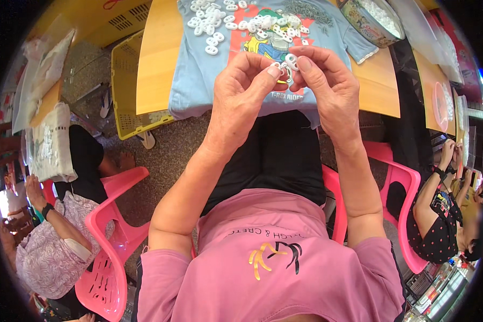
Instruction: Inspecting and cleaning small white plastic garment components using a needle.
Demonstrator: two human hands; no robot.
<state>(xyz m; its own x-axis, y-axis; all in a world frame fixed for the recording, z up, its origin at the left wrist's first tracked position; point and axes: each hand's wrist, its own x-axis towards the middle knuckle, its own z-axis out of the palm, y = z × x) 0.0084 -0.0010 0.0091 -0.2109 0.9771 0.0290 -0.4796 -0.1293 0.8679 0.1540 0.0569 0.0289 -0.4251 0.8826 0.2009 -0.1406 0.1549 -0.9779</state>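
Over a blue-grey T-shirt [198, 80] spread on the table, my two hands come close together. My left hand [240, 88] pinches a small white plastic piece, mostly covered by the thumb and fingertips. Between thumb and fingers, my right hand [330, 86] grips a white two-holed oval plastic piece [291, 60]. The two pieces nearly meet; whether they touch is hard to tell. Beyond my hands lie many loose white two-holed pieces [205, 19], in a heap at the left and a scatter in the middle. A pile of small dark grey parts [308, 12] sits behind them.
A round patterned tin [359, 24] of white pieces stands at the table's back right. A yellow crate [137, 115] is left of the wooden table [158, 59]. Pink chairs [110, 263] flank me. Co-workers sit at tables on the left [59, 241] and right [440, 220].
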